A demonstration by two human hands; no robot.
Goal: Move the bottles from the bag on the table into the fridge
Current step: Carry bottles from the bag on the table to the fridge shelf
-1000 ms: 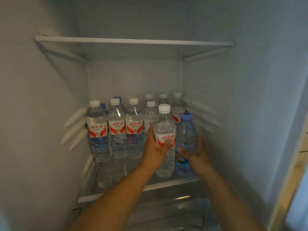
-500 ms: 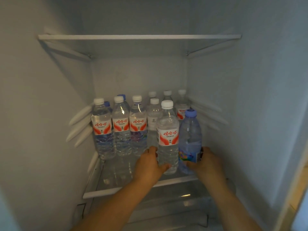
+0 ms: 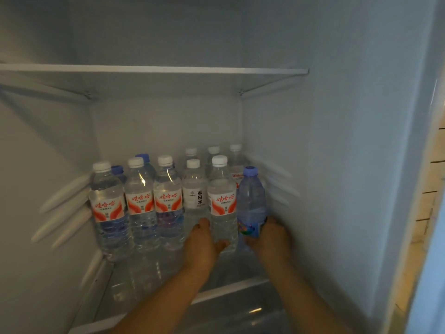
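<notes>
Left hand [image 3: 201,244] grips white-capped bottle [image 3: 222,203]; right hand [image 3: 271,238] grips blue-capped bottle [image 3: 250,201].

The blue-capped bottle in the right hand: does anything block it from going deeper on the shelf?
Yes. A white-capped bottle stands directly behind the blue-capped bottle held by the right hand, against the fridge's right wall.

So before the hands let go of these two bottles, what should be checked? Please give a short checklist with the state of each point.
1. White-cap bottle upright on the shelf: ok.
2. Blue bottle upright: ok.
3. Left hand low on the white-cap bottle: ok.
4. Right hand low on the blue bottle: ok.
5. Both bases flat on the shelf: cannot tell, the hands hide them.
6. Blue bottle free of the right wall: ok.
</notes>
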